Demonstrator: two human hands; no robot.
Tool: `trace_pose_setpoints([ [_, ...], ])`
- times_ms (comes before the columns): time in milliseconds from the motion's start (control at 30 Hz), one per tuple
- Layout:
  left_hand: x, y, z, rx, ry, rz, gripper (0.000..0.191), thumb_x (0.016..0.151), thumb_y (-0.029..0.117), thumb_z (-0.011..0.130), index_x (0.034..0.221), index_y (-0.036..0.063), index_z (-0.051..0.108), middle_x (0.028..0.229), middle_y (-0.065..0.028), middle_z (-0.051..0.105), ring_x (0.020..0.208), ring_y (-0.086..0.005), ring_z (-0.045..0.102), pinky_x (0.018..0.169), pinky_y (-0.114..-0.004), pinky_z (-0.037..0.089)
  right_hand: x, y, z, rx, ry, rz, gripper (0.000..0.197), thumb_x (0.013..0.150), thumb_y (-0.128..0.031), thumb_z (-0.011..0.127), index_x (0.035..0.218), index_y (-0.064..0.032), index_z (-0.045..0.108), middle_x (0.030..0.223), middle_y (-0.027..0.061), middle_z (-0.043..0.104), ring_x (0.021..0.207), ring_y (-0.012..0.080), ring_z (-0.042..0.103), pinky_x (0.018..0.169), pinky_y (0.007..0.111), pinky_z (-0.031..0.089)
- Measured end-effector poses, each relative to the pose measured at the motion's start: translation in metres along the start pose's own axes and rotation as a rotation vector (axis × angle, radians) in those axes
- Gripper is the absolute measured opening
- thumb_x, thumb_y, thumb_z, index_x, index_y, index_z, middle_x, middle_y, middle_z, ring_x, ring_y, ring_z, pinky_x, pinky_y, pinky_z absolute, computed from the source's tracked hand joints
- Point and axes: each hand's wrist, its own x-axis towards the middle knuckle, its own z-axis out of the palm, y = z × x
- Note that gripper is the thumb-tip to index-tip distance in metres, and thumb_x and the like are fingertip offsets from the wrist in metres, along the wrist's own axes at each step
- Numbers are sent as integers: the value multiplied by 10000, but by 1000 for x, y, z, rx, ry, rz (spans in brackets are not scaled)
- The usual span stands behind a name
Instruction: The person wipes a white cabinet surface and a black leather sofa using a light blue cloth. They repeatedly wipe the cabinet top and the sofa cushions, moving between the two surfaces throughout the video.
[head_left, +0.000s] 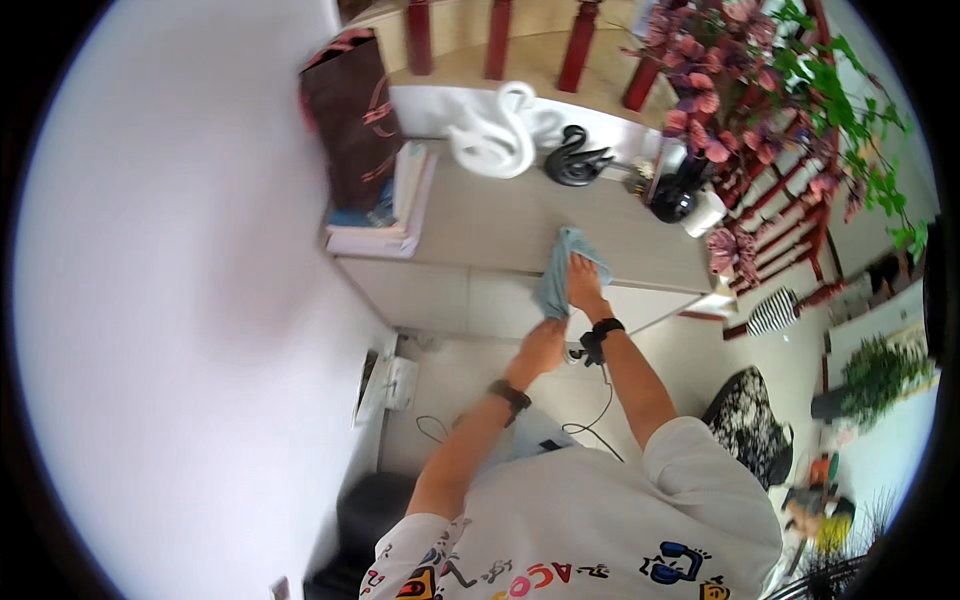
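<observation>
A light blue cloth (556, 274) lies over the front edge of a grey cabinet top (487, 221), and part of it hangs down in front. My right hand (586, 285) presses on the cloth with its fingers pointing away from me. Lower down, my left hand (541, 349) grips the hanging end of the cloth, slightly blurred. Behind the cloth, toward the back of the top, stand a white swan figurine (495, 142) and a smaller black swan figurine (576, 159).
A dark paper bag (352, 120) stands on a stack of books and papers (375, 244) at the left. A glossy black vase (673, 202) with artificial flowers and a white cup (705, 214) occupy the right end. Red balusters (499, 41) rise behind. A cable (592, 427) crosses the floor.
</observation>
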Motion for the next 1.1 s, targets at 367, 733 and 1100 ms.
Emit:
trace_pose_setpoints([
  [367, 6, 44, 18, 91, 90, -416, 113, 770, 77, 524, 767, 14, 618, 796, -184, 627, 770, -377, 621, 670, -457, 498, 21, 24, 13, -73, -231, -295, 635, 717, -172, 674, 1271, 37, 445, 1294, 236, 456, 1199, 368, 422, 1004, 447, 331],
  [733, -111, 179, -64, 175, 263, -827, 135, 732, 65, 577, 828, 43, 670, 801, -152, 631, 808, -338, 624, 732, -408, 503, -56, -36, -5, 510, -135, -866, 628, 820, -56, 585, 1367, 63, 299, 1292, 281, 441, 1211, 429, 407, 1009, 475, 328],
  [1100, -317, 355, -56, 24, 673, -1653, 265, 796, 37, 512, 1023, 57, 648, 771, -155, 652, 740, -335, 620, 685, -417, 474, -168, -274, -112, 1048, -431, -1288, 590, 851, -45, 573, 1387, -15, 329, 1222, 220, 506, 1114, 385, 496, 914, 414, 421],
])
